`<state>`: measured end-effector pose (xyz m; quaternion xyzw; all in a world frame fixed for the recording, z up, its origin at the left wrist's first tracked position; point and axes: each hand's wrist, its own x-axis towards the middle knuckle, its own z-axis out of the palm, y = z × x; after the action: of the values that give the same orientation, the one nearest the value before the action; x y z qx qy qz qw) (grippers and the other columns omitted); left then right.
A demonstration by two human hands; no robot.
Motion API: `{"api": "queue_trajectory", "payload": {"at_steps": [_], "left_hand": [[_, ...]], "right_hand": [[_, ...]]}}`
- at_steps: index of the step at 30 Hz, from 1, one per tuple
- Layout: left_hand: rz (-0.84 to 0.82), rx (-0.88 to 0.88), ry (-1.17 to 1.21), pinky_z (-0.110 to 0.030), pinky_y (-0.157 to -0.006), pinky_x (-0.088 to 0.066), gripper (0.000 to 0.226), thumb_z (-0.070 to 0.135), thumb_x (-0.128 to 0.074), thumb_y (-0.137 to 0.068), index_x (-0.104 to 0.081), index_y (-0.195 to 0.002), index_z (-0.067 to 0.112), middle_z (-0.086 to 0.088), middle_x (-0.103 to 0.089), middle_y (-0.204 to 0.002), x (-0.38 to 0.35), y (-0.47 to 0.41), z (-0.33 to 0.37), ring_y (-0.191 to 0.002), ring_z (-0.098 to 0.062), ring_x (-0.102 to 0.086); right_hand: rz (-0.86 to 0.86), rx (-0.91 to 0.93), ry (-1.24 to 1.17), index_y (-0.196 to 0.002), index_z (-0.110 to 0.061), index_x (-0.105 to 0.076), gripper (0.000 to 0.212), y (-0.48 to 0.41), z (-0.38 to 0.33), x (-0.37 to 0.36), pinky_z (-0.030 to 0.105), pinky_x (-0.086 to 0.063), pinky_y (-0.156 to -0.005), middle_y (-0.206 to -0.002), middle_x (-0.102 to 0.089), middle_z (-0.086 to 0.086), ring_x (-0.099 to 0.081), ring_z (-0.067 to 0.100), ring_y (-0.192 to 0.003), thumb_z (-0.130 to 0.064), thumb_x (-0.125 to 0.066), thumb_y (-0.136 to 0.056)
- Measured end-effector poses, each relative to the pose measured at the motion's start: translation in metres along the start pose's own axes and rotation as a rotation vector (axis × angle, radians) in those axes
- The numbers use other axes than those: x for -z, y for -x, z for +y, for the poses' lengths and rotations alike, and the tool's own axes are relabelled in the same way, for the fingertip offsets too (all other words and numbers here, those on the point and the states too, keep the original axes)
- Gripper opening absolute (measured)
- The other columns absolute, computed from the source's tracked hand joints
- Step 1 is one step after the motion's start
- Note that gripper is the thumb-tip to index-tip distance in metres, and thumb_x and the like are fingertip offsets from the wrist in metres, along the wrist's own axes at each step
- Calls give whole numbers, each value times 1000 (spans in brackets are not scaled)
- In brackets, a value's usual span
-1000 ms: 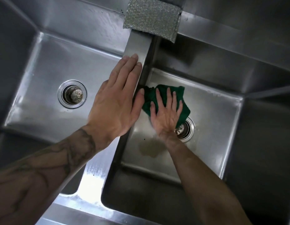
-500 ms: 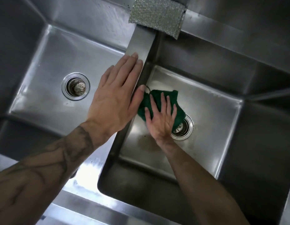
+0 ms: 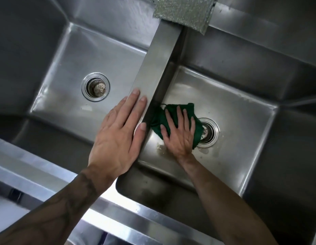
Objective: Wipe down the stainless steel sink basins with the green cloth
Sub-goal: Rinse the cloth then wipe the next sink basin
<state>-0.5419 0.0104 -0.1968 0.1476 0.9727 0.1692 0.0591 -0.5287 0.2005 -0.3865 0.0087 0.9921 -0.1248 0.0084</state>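
Down on the floor of the right basin (image 3: 233,110), the right hand (image 3: 179,135) lay flat with straight fingers, pressing the green cloth (image 3: 172,110) onto the steel. A moment before, the cloth was nearer the back. Now it had slid toward the person, and its edge touched the drain (image 3: 211,133). The left hand (image 3: 118,137) was flat and open too, resting on the divider (image 3: 159,64) between the basins. It had slipped back a bit. A brown wet spot (image 3: 160,149) sat by the right wrist, so I think this basin needed more wiping.
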Motion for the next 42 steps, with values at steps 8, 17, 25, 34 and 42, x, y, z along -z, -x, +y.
{"api": "queue_trajectory", "payload": {"at_steps": [8, 17, 25, 34, 42], "left_hand": [[14, -16, -30, -45, -129, -30, 58, 39, -23, -116, -25, -169, 15, -2, -17, -178, -1, 0, 0, -162, -23, -28], [-13, 1, -59, -44, -130, -29, 60, 40, -21, -115, -21, -170, 15, -1, -14, -179, 2, 1, 4, -161, -22, -28], [27, -6, -25, -44, -130, -30, 57, 34, -31, -115, -29, -168, 13, -3, -21, -177, 2, 0, 4, -158, -27, -35], [14, -17, -54, -46, -129, -30, 58, 36, -27, -115, -27, -168, 11, -5, -20, -178, 3, -1, 6, -157, -31, -36], [21, -13, -61, -48, -128, -32, 57, 31, -32, -114, -28, -167, 10, -6, -21, -177, 4, -1, 8, -156, -31, -38]], "right_hand": [[36, -25, 13, -156, -31, -48, 51, -3, 21, 1, 51, -25, -126, -166, -39, 9, -35, 29, -154, -49, -42, -109], [-163, 453, -53, -159, -35, -41, 52, 65, 22, 3, 51, -24, -126, -170, -31, 6, -30, 28, -157, -49, -44, -109], [-4, -13, -56, -157, -32, -47, 50, 10, -4, -1, 49, -21, -128, -167, -37, 8, -33, 28, -155, -46, -43, -109], [-135, 306, 30, -159, -33, -42, 49, 43, 58, 13, 47, -22, -128, -169, -33, 6, -34, 26, -155, -46, -39, -111], [-202, 547, -80, -156, -34, -46, 50, 62, 11, -5, 49, -24, -126, -170, -32, 6, -30, 26, -157, -46, -47, -108]]}}
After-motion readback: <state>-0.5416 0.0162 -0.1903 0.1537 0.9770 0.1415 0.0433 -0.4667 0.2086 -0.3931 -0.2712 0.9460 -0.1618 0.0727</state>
